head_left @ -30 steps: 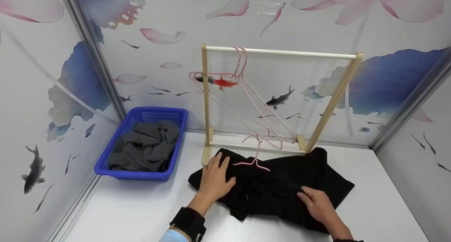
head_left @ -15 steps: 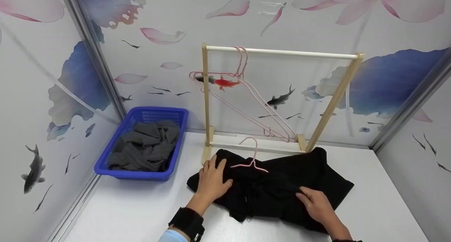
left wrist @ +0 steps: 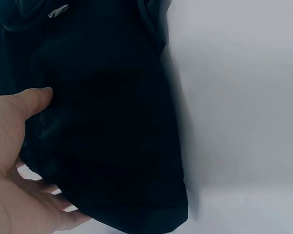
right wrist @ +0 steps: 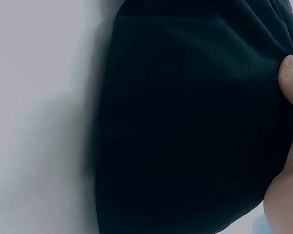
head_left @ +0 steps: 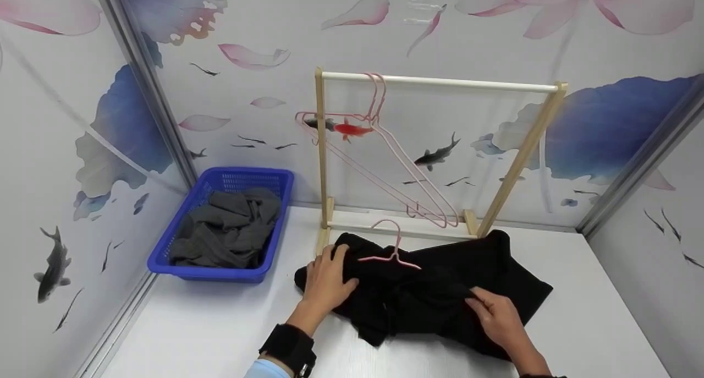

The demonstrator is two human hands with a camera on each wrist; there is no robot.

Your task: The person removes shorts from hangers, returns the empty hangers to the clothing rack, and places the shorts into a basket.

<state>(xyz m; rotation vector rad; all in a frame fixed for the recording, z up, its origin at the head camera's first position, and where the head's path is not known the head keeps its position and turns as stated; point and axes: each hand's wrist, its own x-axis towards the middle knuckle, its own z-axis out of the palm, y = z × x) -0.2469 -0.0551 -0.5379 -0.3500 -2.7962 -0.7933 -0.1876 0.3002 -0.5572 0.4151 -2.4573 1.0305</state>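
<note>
The black garment [head_left: 423, 298] lies crumpled on the near part of the worktop [head_left: 599, 317], in the middle. From its far edge comes up a pink hanger [head_left: 395, 255], with hook upward and the ends of its arms going into the cloth. The left hand [head_left: 328, 281] rests on the left end of the garment, thumb and fingers apart. The right hand [head_left: 498, 317] pinches the right part between thumb and fingers. The two hands are well apart. Just behind the garment stands a rack [head_left: 467, 82], from whose rail two pink hangers [head_left: 374, 120] hang toward the left. On the left is a blue basket [head_left: 220, 274] with grey cloth [head_left: 225, 229] inside. The far wall [head_left: 473, 48] shows printed fish and petals.
</note>
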